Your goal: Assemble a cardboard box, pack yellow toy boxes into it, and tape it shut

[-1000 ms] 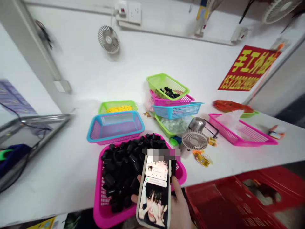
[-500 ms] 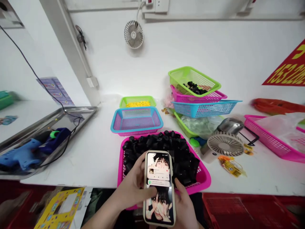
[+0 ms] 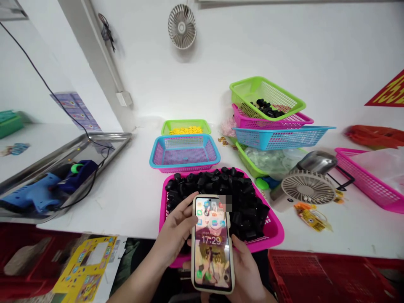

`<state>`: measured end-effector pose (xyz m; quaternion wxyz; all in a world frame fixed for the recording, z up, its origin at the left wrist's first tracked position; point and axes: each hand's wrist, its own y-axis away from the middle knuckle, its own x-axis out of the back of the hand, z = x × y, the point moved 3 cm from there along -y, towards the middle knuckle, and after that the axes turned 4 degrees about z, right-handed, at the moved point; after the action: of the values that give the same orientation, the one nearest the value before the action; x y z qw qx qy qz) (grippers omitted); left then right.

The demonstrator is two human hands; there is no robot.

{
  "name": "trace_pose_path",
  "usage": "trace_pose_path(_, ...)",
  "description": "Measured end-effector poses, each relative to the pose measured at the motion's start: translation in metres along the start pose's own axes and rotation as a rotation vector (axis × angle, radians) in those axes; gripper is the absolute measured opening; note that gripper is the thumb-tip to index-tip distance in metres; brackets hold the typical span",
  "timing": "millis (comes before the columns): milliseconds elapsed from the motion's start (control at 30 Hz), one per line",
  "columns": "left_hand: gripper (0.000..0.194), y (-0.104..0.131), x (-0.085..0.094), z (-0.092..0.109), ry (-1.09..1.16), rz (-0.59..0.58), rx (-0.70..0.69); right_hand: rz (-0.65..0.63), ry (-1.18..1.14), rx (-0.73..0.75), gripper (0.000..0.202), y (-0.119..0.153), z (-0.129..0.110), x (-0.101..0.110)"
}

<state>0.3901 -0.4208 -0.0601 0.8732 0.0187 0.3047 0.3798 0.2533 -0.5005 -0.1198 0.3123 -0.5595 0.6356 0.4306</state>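
A phone (image 3: 212,248) in a pale case stands upright in the middle, its lit screen showing app icons and 17:29. My left hand (image 3: 176,231) is closed round the phone's left edge, with the thumb near the upper left of the screen. Along the right edge, my right hand (image 3: 248,269) supports the phone, its palm partly behind the case. Just beyond both hands lies a pink basket (image 3: 276,237) heaped with black plastic parts (image 3: 243,202). The phone covers the basket's front part.
Behind are a blue basket (image 3: 184,166) and a green basket of yellow pieces (image 3: 186,131). Stacked baskets (image 3: 284,139), a small fan (image 3: 308,188) and a pink basket (image 3: 372,181) stand right. A metal tray (image 3: 116,145) with a blue tool (image 3: 38,193) is left. Red crates (image 3: 315,277) sit below.
The phone's screen has gone from a portrait picture with a music player to icons and a clock. My left thumb has moved up from mid-screen to the left edge. The view has shifted slightly.
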Motion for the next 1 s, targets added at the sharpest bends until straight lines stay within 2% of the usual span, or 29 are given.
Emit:
trace_pose_path(167,0.078,-0.001,-0.002,-0.003,-0.027,0.007,-0.078,0.014,0.007,-0.013,0.081,0.002,0.002,0.002)
trace_pose_path(300,0.078,-0.001,-0.003,-0.002,-0.075,0.043,-0.056,0.050,0.059,-0.015,0.076,0.005,-0.003,-0.006)
trace_pose_path(533,0.057,0.005,-0.007,0.010,0.194,-0.048,-0.010,0.045,0.088,-0.002,0.077,0.012,-0.005,-0.013)
trace_pose_path(633,0.056,0.005,-0.008,0.014,0.214,-0.011,-0.032,0.098,0.094,0.051,0.071,0.017,-0.009,-0.016)
trace_pose_path(733,0.056,0.004,-0.007,0.016,0.207,0.032,-0.060,0.131,0.091,0.035,0.083,0.021,-0.014,-0.022)
trace_pose_path(867,0.059,0.004,-0.006,0.016,0.161,0.080,-0.079,0.101,0.127,-0.003,0.100,0.023,-0.016,-0.031)
trace_pose_path(1000,0.068,0.003,-0.006,0.017,0.138,0.097,-0.091,0.168,0.304,0.085,0.137,0.020,-0.013,-0.035)
